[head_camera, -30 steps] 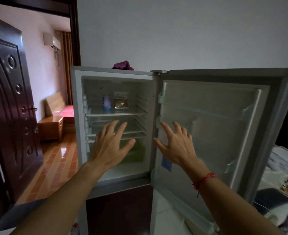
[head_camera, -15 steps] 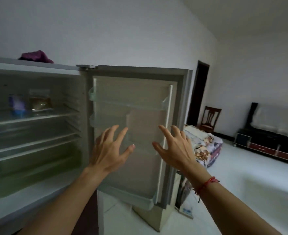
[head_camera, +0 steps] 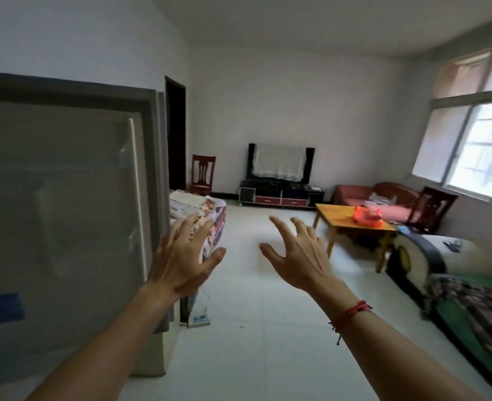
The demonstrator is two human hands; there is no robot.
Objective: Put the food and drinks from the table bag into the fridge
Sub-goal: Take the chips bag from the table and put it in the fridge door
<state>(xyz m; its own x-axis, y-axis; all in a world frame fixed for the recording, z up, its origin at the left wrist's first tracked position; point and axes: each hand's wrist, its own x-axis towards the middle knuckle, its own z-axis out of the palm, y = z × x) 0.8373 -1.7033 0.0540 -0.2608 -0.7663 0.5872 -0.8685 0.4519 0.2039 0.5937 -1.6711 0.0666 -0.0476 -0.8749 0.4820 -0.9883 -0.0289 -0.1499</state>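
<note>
Well, my left hand [head_camera: 181,256] and right hand [head_camera: 299,256] are spread and empty. The orange-red plastic bag [head_camera: 367,217] sits on the yellow wooden table [head_camera: 335,214], well apart. I'd leave the grey fridge door [head_camera: 65,198] open and walk over.

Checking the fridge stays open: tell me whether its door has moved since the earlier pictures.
No. The fridge door still stands open, its free edge beside the patterned bedding as half a second ago; only the view has swung right.
</note>
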